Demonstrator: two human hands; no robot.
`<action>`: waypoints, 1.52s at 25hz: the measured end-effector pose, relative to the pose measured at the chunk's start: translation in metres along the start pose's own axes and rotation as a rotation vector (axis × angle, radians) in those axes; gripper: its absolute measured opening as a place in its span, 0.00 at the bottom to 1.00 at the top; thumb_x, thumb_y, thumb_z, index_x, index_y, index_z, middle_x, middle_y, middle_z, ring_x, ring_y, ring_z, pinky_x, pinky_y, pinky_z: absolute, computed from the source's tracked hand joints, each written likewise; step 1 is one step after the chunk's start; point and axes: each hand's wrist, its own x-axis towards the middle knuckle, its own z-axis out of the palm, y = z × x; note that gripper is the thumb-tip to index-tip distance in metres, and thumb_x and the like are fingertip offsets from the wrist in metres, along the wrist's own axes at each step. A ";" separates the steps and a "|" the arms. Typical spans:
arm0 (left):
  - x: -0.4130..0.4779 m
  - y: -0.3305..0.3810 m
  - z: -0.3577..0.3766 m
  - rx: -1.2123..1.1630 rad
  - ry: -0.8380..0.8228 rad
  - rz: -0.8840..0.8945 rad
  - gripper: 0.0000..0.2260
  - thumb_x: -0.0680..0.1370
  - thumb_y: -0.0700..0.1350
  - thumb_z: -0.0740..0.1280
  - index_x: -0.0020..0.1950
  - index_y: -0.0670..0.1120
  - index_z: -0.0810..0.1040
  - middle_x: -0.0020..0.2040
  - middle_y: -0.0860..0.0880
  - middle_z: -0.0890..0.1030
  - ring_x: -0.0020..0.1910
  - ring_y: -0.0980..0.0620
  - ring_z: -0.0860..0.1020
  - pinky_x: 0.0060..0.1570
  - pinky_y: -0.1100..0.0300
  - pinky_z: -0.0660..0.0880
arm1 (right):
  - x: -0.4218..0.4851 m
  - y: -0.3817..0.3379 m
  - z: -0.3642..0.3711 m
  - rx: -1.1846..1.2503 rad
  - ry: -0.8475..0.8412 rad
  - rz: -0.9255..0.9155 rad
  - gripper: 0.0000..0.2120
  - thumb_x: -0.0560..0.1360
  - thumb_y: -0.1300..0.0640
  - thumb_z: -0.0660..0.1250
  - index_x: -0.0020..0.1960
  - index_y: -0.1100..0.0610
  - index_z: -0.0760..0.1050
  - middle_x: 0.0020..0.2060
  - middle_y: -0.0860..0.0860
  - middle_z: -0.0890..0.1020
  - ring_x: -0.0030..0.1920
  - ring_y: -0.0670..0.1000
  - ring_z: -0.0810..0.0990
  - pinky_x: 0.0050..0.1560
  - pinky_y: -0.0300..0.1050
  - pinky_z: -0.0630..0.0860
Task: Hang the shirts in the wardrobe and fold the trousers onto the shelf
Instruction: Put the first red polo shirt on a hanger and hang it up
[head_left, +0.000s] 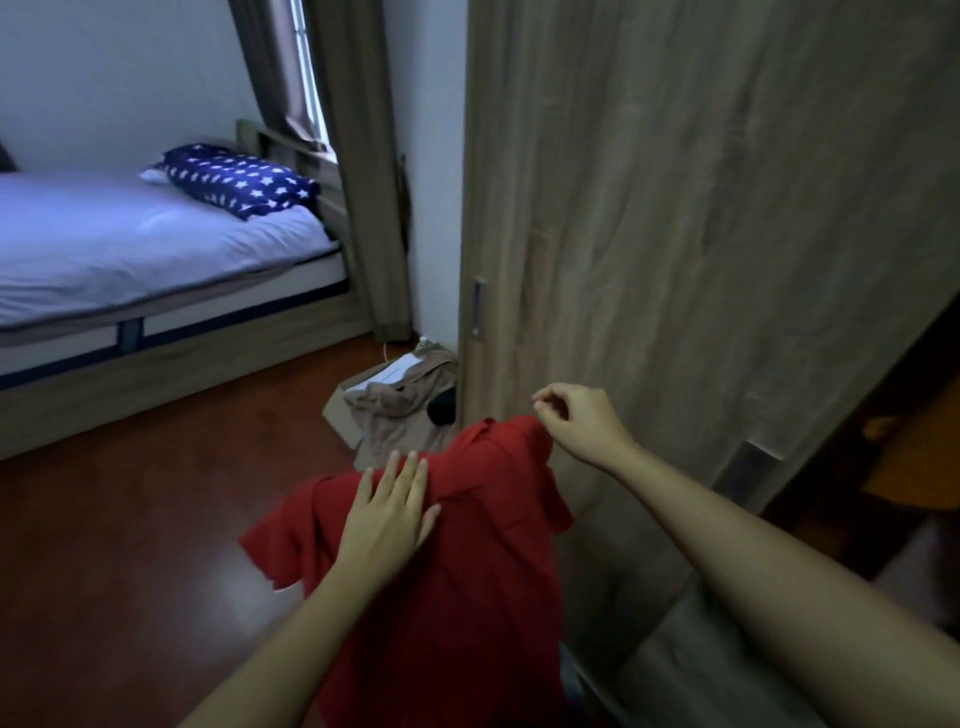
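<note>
Red shirt (467, 545) hangs between the hands: left hand (389, 514) flat on it, fingers straight, right hand (576, 421) pinching its top corner. Beyond the left hand, a cardboard box (340, 415) holds beige clothing (395, 410) — a dark item (441, 408) there is unclear

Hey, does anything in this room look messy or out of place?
Yes. On the floor beside the wardrobe door, beige clothes spill out of a cardboard box in a crumpled heap. The red shirt is not dropped: the right hand looks to pinch its top.
</note>
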 end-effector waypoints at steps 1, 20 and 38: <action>-0.006 -0.008 0.009 0.015 0.008 0.017 0.26 0.77 0.55 0.52 0.66 0.40 0.73 0.66 0.42 0.74 0.63 0.42 0.75 0.58 0.44 0.73 | 0.010 0.000 0.014 -0.020 -0.042 0.010 0.08 0.74 0.61 0.65 0.50 0.61 0.81 0.42 0.56 0.84 0.42 0.51 0.81 0.39 0.28 0.67; 0.086 -0.039 -0.025 -0.609 0.339 -0.306 0.20 0.75 0.41 0.62 0.68 0.45 0.70 0.62 0.43 0.76 0.60 0.46 0.74 0.58 0.52 0.69 | 0.072 -0.023 0.081 0.493 -0.070 0.084 0.18 0.73 0.71 0.57 0.57 0.58 0.76 0.51 0.51 0.79 0.49 0.40 0.78 0.49 0.24 0.69; 0.149 -0.024 -0.132 -0.142 0.049 0.157 0.16 0.75 0.59 0.64 0.56 0.53 0.80 0.53 0.50 0.82 0.52 0.47 0.78 0.44 0.55 0.72 | 0.032 -0.028 -0.003 -0.213 0.071 -0.251 0.11 0.71 0.66 0.65 0.49 0.55 0.82 0.49 0.50 0.82 0.52 0.53 0.80 0.52 0.41 0.72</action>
